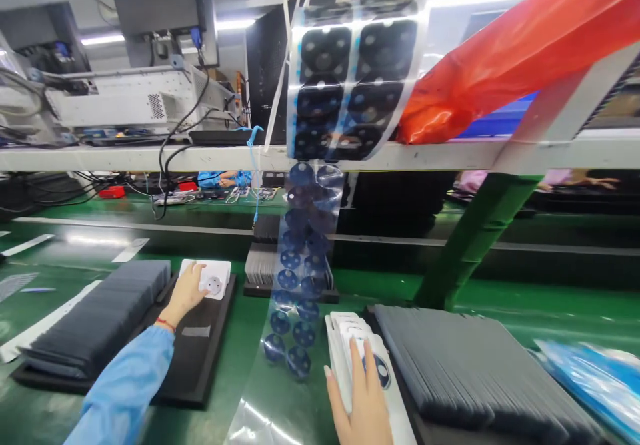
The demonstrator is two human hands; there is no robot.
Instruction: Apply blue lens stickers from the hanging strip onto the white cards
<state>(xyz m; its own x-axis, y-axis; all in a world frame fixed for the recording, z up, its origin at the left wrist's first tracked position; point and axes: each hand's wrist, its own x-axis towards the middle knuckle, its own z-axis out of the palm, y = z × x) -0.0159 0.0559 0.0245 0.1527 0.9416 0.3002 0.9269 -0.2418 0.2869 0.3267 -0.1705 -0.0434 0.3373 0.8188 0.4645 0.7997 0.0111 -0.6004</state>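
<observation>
My left hand (pixel 186 294), in a blue sleeve, reaches to the far end of a black tray (pixel 193 371). Its thumb and index finger are apart, touching a white panel (pixel 223 269) with a round grey camera-like disc. Fingers stretched, my right hand (pixel 364 395) lies over a row of overlapping white panels (pixel 345 338); one shows a dark round disc by the fingertips. Between the hands hangs a clear film strip (pixel 295 278) bearing two columns of dark blue round stickers. It comes down from a sticker roll (pixel 350 85).
Dark thin sheets (pixel 105 311) are stacked on the left; a longer grey row (pixel 465 358) fills the right. More grey sheets (pixel 261 265) stand behind the strip. A white shelf beam (pixel 200 159) and red plastic bag (pixel 475 78) hang overhead. Blue plastic packs (pixel 595 378) lie far right.
</observation>
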